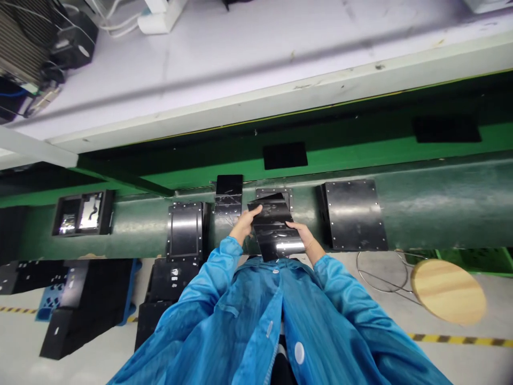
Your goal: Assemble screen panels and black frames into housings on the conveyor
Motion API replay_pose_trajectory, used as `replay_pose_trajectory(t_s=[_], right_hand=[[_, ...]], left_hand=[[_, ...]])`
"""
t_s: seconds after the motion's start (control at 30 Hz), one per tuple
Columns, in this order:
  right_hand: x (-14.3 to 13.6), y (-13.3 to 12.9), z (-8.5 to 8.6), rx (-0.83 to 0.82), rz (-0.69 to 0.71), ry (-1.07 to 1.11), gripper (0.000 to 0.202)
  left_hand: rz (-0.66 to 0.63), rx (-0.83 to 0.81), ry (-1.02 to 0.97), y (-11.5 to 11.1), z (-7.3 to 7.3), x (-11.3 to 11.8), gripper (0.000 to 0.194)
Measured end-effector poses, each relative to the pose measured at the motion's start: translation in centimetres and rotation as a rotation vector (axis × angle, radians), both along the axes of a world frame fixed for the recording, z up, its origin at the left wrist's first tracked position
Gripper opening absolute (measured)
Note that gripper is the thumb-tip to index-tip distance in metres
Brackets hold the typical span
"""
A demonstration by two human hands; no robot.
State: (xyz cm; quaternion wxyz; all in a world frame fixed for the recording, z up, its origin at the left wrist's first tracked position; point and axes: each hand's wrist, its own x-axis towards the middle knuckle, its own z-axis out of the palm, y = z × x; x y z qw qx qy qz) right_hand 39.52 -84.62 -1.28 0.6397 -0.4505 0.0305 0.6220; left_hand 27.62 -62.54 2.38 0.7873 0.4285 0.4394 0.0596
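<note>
Wearing one blue coat (248, 326), with one round wooden disc (449, 291) off to the right above a pale floor (332, 310). Holding one glossy black panel (272, 227) over the near side of the green table (441, 206), with a closed, pinching grip of left hand (243, 225) and right hand (303, 235) on opposite edges. Flanked by two screw-studded black boxes (356, 216). Farther off, looking past two dark rectangles (285, 155) to one white shelf (240, 69).

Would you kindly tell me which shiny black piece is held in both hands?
The flat panel before the blue coat: the left hand and right hand grip its opposite sides. Neither touches the left studded box or right studded box.
</note>
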Motion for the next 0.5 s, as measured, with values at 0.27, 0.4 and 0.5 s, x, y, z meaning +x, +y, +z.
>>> replay_pose_trajectory(t_s=[0.27,0.4,0.5], right_hand=[[0.8,0.8,-1.8,-0.198,-0.194,-0.128,0.033],[0.7,1.9,-3.0,-0.223,-0.227,-0.384,0.050],[1.0,3.0,-4.1,-0.249,-0.257,-0.540,0.062]], left_hand=[[-0.154,-0.154,0.004,-4.1,-3.6,-1.9,0.058],[-0.095,-0.175,0.099,-3.9,-5.1,-1.1,0.053],[-0.132,-0.214,0.086,-3.1,-6.1,-0.5,0.055]])
